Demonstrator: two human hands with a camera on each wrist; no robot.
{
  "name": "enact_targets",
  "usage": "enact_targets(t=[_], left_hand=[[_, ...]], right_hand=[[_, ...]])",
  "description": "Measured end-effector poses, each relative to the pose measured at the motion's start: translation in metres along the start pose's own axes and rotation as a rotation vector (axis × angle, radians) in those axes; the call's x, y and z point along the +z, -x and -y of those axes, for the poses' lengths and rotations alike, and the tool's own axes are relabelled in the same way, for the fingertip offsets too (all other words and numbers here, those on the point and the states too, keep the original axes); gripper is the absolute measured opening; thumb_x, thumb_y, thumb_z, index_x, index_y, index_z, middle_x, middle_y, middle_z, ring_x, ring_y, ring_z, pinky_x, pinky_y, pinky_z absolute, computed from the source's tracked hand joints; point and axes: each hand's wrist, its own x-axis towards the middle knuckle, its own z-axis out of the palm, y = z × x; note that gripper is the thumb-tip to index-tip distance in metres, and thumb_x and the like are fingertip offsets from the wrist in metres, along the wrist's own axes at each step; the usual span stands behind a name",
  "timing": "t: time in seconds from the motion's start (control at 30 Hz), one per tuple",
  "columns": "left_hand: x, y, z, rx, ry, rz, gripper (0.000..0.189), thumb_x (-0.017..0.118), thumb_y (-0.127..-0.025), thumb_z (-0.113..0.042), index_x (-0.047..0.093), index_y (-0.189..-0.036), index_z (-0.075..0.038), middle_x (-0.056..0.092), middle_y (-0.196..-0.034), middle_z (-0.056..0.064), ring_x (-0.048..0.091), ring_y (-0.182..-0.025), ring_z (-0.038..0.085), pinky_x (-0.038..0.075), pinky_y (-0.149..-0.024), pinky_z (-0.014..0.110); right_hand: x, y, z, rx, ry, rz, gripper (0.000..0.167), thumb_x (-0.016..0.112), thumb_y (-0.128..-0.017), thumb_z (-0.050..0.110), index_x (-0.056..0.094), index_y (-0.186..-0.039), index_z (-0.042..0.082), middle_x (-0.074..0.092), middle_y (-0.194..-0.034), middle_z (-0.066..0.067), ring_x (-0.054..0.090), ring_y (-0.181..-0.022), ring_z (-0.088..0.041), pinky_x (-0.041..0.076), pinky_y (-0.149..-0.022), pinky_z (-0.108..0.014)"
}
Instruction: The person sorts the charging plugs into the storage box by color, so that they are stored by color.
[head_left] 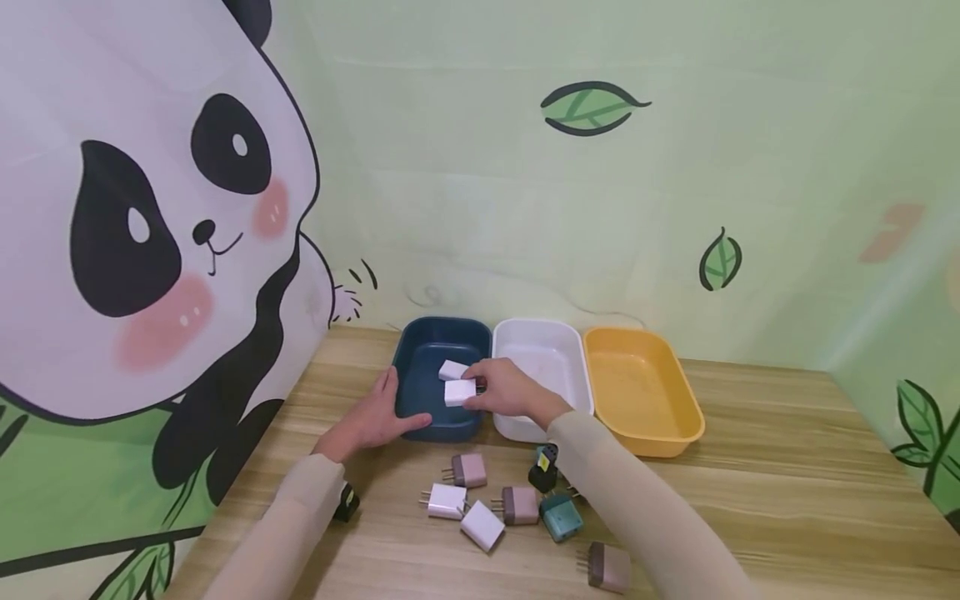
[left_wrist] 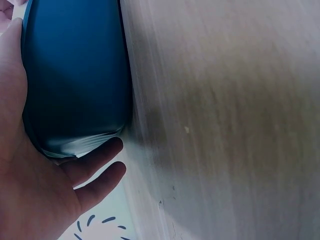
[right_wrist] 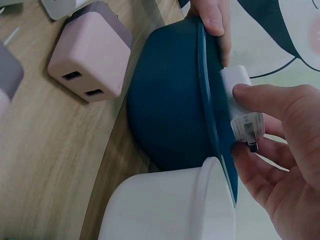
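Note:
My right hand (head_left: 510, 387) pinches a white charger (head_left: 460, 393) over the blue tray (head_left: 442, 432). A second white charger (head_left: 452, 370) is just beyond it, by the fingertips. In the right wrist view the held charger (right_wrist: 235, 82) is under the thumb, with a printed label and a metal prong facing back toward the palm. My left hand (head_left: 375, 417) rests against the left near corner of the blue tray, thumb along the near rim and fingers spread along the left side. The left wrist view shows its fingers (left_wrist: 97, 165) extended beside the tray wall (left_wrist: 75, 75).
A white tray (head_left: 517, 427) and a yellow tray (head_left: 645, 446) stand right of the blue one. On the wooden table (head_left: 787, 467) in front lie pink chargers (head_left: 469, 471), white chargers (head_left: 482, 526), a teal charger (head_left: 561, 517) and a black plug (head_left: 543, 475). A printed cloth (head_left: 465, 167) hangs behind.

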Motion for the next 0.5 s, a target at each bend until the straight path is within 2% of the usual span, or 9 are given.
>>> enact_targets(t=[0.17,0.5], left_hand=[[0.0,0.0,0.001,0.002,-0.005,-0.009,0.116,0.06,-0.079,-0.067,-0.001,-0.149,0.004,0.003,-0.154,0.025,0.021,-0.137,0.042,0.027,-0.105,0.055],[0.002,0.0,0.003,0.013,0.004,-0.014,0.117,0.06,-0.078,-0.067,-0.001,-0.149,0.003,0.003,-0.155,0.024,0.022,-0.137,0.041,0.027,-0.106,0.054]], right_hand=[[0.002,-0.004,0.003,0.032,0.003,0.015,0.038,0.077,-0.08,0.022,0.068,-0.111,0.004,0.069,-0.101,-0.007,0.061,-0.087,-0.021,0.049,-0.081,-0.03],[0.007,-0.013,-0.005,0.042,0.022,-0.02,0.038,0.078,-0.079,0.019,0.068,-0.111,0.001,0.069,-0.095,-0.008,0.059,-0.081,-0.016,0.048,-0.077,-0.028]])
